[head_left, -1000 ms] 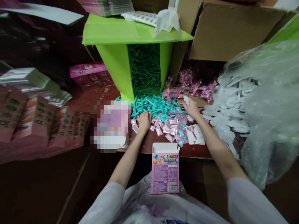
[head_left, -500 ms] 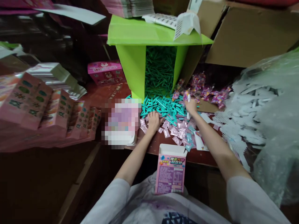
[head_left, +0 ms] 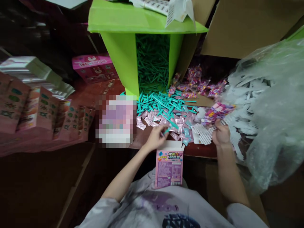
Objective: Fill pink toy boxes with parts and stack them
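Observation:
My left hand hovers just above the open top of a pink printed box that stands against my body, and its fingers pinch a teal stick. My right hand is at the table's front right, gripping a colourful bead packet together with a white mesh grid piece. Between the hands lie small pink sachets and a spill of teal sticks.
A green box lying open pours teal sticks onto the dark red table. More bead packets lie behind. A clear plastic bag of white mesh pieces fills the right. Pink boxes are stacked left; cardboard cartons stand behind.
Both hands pulled back from the pile toward me. The left hand now carries a teal stick over the pink box; the right hand now grips a bead packet and a mesh piece.

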A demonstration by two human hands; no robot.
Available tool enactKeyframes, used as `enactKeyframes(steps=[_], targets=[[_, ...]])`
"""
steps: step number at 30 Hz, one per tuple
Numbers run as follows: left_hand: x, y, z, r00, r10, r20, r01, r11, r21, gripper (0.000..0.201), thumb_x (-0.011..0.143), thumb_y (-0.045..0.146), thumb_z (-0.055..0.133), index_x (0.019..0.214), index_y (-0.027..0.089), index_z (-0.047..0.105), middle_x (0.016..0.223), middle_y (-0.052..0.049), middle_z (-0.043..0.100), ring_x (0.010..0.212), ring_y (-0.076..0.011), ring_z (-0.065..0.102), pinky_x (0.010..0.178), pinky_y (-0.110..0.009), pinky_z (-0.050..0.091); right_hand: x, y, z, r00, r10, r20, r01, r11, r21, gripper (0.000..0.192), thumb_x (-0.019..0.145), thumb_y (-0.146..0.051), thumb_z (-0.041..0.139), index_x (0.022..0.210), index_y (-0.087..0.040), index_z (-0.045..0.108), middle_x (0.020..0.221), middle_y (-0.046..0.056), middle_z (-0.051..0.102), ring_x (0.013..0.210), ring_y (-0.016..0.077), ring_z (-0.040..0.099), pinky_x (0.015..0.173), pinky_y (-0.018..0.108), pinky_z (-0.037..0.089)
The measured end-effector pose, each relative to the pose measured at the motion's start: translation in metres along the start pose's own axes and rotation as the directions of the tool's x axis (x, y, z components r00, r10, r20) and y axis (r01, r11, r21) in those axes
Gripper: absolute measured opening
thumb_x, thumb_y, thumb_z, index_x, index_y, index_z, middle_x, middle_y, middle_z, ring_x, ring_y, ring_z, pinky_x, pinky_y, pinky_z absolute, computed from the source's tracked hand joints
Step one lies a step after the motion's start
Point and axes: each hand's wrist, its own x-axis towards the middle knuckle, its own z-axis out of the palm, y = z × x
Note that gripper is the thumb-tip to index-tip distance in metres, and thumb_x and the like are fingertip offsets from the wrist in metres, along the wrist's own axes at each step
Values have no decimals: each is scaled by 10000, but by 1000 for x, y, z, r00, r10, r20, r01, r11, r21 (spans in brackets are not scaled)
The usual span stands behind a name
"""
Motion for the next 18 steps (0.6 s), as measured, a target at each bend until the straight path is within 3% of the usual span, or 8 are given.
enactKeyframes(steps=[2, 5, 8, 13, 16, 18], targets=[[-27, 20, 3, 982, 46, 183, -58, 997, 60, 333, 711, 113, 503, 1004, 219, 619, 854, -14, 686, 750, -169, 600, 762, -339, 345, -12, 3, -3, 999, 33, -14, -32, 999, 24, 378, 779, -557, 577, 943, -217, 596, 709, 22, 596, 663, 191, 610, 693, 380, 519], [-49, 30, 7, 956, 14, 292, -82, 972, 221, 273, 663, 112, 508, 885, 192, 645, 864, -65, 699, 815, -219, 618, 774, -386, 310, -27, 13, 5, 984, 130, 121, -133, 991, 20, 500, 810, -650, 439, 960, -209, 622, 774, 71, 648, 752, 246, 648, 717, 430, 524], [-50, 28, 8, 942, -25, 335, -87, 945, 315, 249, 686, 183, 533, 908, 180, 645, 869, -106, 701, 839, -258, 630, 777, -412, 309, -40, 29, 27, 934, 235, 270, -267, 960, 84, 567, 808, -707, 364, 928, -226, 639, 812, 79, 679, 829, 274, 662, 755, 462, 525], [-35, 31, 6, 943, -131, 306, -27, 886, 463, 292, 675, 328, 597, 911, 156, 605, 760, -128, 690, 745, -303, 646, 808, -457, 345, -46, 59, 61, 823, 366, 435, -471, 867, 161, 528, 755, -728, 457, 872, -247, 640, 818, 49, 695, 919, 277, 656, 809, 455, 520], [-28, 33, 3, 944, -94, 316, -51, 905, 422, 344, 627, 317, 643, 926, 156, 587, 864, -147, 683, 826, -331, 642, 823, -469, 378, -39, 72, 65, 784, 380, 490, -497, 858, 130, 564, 734, -744, 465, 895, -234, 643, 823, 52, 696, 944, 275, 647, 812, 445, 517], [-28, 30, 0, 942, -61, 331, -61, 936, 346, 385, 619, 295, 657, 970, 155, 582, 984, -163, 663, 931, -343, 621, 855, -476, 396, -35, 79, 64, 790, 353, 502, -448, 890, 79, 586, 727, -758, 456, 888, -225, 640, 809, 54, 693, 938, 270, 646, 801, 437, 517]])
